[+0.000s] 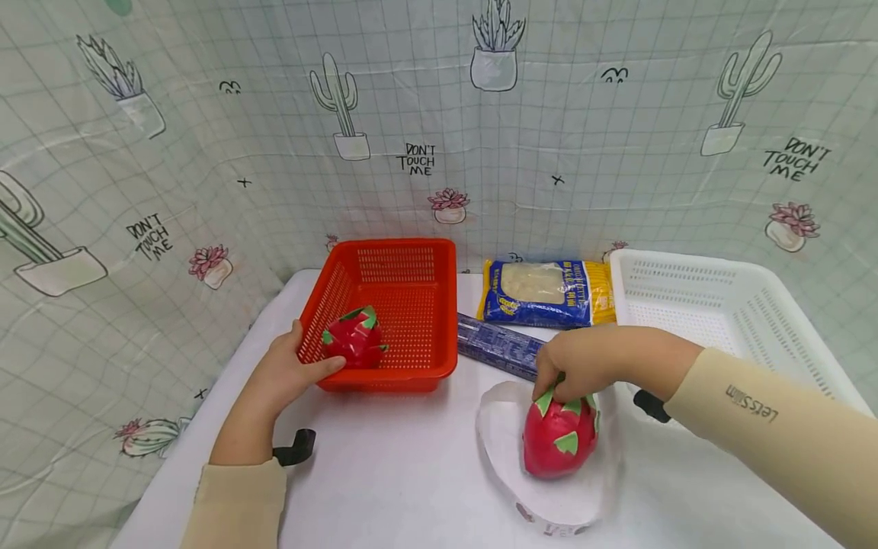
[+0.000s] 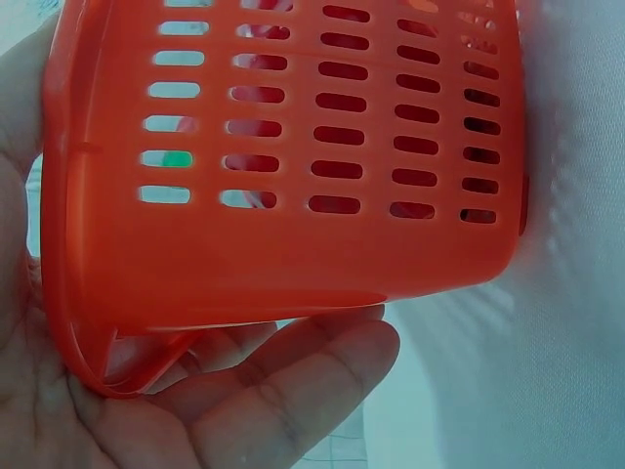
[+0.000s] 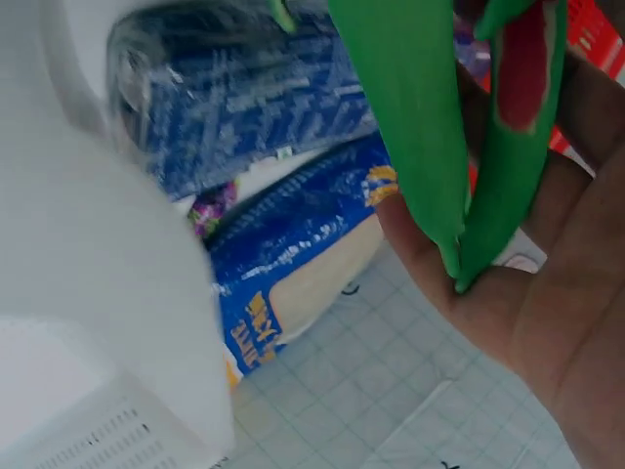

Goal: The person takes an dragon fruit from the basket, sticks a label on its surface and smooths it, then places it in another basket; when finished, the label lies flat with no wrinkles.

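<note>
In the head view my left hand (image 1: 279, 379) grips the near left corner of a red plastic basket (image 1: 411, 374), thumb over the rim. The left wrist view shows its fingers (image 2: 293, 391) against the basket's outer wall. Inside lies a red dragon fruit (image 1: 357, 339) with green tips. My right hand (image 1: 586, 358) pinches the green leaves at the top of another dragon fruit (image 1: 559, 442). That fruit is tilted, within or above a white item with an oval rim (image 1: 488, 438), whose kind I cannot tell. The right wrist view shows the green leaves (image 3: 410, 117) beside the palm.
A blue and yellow food packet (image 1: 542, 293) lies behind, beside a white slotted basket (image 1: 789, 305) at the right. A long dark blue package (image 1: 497, 343) lies between the red basket and my right hand. A printed curtain (image 1: 535, 137) encloses the white table (image 1: 384, 473).
</note>
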The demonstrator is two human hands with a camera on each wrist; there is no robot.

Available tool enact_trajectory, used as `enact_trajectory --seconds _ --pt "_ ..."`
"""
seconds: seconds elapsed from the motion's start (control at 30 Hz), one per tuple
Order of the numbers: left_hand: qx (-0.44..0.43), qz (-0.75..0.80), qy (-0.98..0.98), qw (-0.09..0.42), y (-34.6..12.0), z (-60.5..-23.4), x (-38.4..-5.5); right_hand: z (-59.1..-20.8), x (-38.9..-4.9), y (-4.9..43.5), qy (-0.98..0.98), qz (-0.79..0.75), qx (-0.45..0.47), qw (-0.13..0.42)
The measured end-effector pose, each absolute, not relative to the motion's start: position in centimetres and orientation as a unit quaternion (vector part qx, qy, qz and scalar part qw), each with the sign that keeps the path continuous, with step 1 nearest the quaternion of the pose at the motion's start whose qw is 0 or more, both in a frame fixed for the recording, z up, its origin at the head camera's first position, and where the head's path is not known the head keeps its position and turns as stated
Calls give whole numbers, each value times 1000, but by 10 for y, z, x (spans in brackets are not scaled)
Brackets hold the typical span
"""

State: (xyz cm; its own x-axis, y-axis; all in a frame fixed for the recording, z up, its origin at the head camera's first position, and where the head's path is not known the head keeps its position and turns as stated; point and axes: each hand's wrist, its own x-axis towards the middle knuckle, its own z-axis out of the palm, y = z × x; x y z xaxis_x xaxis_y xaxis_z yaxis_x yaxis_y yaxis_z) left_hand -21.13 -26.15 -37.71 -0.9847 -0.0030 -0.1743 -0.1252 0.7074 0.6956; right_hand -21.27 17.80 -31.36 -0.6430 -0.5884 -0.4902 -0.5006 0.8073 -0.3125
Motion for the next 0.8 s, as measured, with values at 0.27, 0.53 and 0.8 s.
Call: enact_trajectory --seconds 0.27,0.53,0.8 --pt "-47 378 920 89 -264 -377 -210 -333 -203 181 889 -107 -337 292" --pt "-51 374 922 91 -263 -377 -207 -333 -181 168 925 -26 -361 113" --pt "-47 375 922 85 -260 -377 -210 -348 -140 174 935 -99 -316 129"
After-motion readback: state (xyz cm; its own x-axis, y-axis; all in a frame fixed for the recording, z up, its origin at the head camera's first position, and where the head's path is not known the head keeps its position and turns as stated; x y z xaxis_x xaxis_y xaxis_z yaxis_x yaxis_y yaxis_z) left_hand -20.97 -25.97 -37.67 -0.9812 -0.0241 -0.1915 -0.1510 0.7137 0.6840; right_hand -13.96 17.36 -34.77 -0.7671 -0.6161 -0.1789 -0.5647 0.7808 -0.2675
